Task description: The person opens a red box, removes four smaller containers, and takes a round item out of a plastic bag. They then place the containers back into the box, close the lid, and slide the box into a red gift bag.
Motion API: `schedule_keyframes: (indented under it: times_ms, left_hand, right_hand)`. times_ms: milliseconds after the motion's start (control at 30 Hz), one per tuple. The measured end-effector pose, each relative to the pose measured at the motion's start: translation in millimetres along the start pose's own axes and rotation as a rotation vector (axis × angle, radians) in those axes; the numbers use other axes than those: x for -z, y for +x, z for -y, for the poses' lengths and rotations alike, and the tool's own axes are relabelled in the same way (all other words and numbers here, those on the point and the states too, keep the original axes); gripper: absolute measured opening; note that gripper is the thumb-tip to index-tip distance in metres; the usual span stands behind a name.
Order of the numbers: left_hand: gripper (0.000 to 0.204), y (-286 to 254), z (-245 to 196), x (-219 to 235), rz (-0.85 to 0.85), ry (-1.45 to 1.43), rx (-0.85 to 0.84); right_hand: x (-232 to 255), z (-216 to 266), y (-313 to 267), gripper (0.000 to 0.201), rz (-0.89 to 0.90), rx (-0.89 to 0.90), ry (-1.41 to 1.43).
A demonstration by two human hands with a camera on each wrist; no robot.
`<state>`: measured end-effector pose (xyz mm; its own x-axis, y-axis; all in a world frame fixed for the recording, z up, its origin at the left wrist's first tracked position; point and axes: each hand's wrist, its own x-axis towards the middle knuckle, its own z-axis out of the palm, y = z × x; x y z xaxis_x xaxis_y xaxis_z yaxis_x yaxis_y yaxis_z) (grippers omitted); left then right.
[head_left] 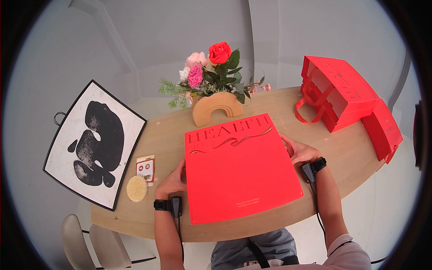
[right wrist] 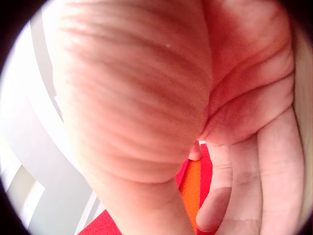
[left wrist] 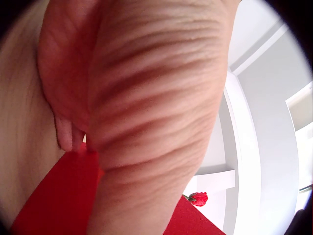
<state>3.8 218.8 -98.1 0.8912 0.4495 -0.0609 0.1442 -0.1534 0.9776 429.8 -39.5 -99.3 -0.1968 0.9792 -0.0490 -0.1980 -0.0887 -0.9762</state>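
Observation:
A large flat red gift box (head_left: pixel 243 175) fills the middle of the head view, its top marked HEALTH with a gold wavy line. My left hand (head_left: pixel 174 180) holds its left side, most fingers hidden by the box. On the opposite side my right hand (head_left: pixel 300 150) grips the right edge toward the far corner. In the left wrist view, the left hand (left wrist: pixel 146 98) covers most of the picture, with a red face of the box (left wrist: pixel 58 196) below. Fingers of the right hand (right wrist: pixel 146 93) lie beside an orange strip (right wrist: pixel 191 191) between red parts of the box.
Behind the box stands an arch-shaped vase (head_left: pixel 202 112) with flowers (head_left: pixel 219 67). A red gift bag (head_left: pixel 342 90) lies at the right on the wooden table (head_left: pixel 270 103). To the left are a black-and-white picture board (head_left: pixel 117 135), small cards (head_left: pixel 145 168) and a round yellowish pad (head_left: pixel 137 188).

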Motion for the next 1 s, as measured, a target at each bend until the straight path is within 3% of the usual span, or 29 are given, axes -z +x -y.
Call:
schedule_keyframes:
  times_ms: [1000]
  left_hand:
    - [0.138, -1.9, -12.2, -2.6, 0.015, -0.035, 0.029]
  right_hand:
    - [2.0, -3.4, 3.1, 0.123, 0.02, 0.015, -0.033]
